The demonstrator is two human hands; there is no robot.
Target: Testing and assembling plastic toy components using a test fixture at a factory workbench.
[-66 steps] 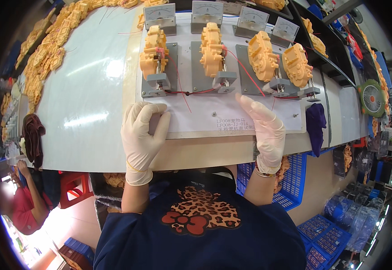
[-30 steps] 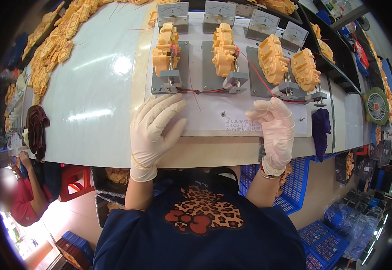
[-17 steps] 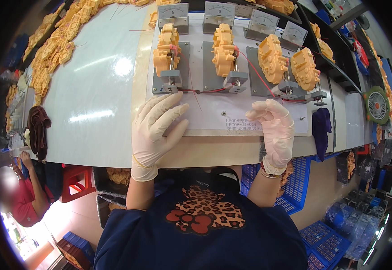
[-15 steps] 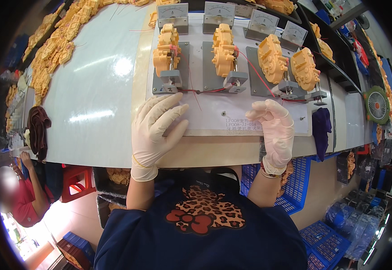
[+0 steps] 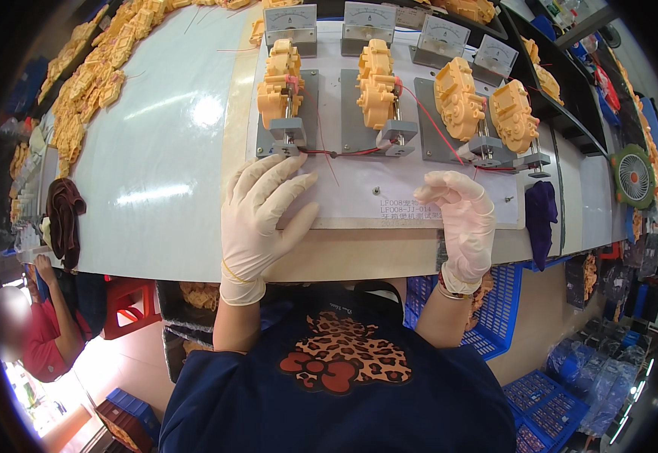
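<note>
My left hand (image 5: 261, 219), in a white glove, lies with fingers spread at the front edge of the white board (image 5: 344, 208). Its fingertips are near the grey base of the leftmost test fixture (image 5: 289, 134), where a yellow plastic gearbox housing (image 5: 280, 83) is mounted. Gloved as well, my right hand (image 5: 465, 226) rests at the board's front right, fingers loosely curved and nothing visible in them. More yellow gearbox housings stand upright on the other fixtures: one in the middle (image 5: 376, 84), one right of it (image 5: 459, 98) and one far right (image 5: 513, 115). Red wires run between fixtures.
Dial meters (image 5: 291, 29) stand behind the fixtures. Yellow housings (image 5: 87, 98) are heaped at the left. A purple cloth (image 5: 541, 223) hangs over the front edge, a brown cloth (image 5: 64, 219) at far left. A blue crate (image 5: 495, 309) is below; another person (image 5: 46, 340) sits left.
Almost nothing differs. Both gloved hands stay in place, with only a slight shift of the left fingers and a tiny shift of the whole view.
</note>
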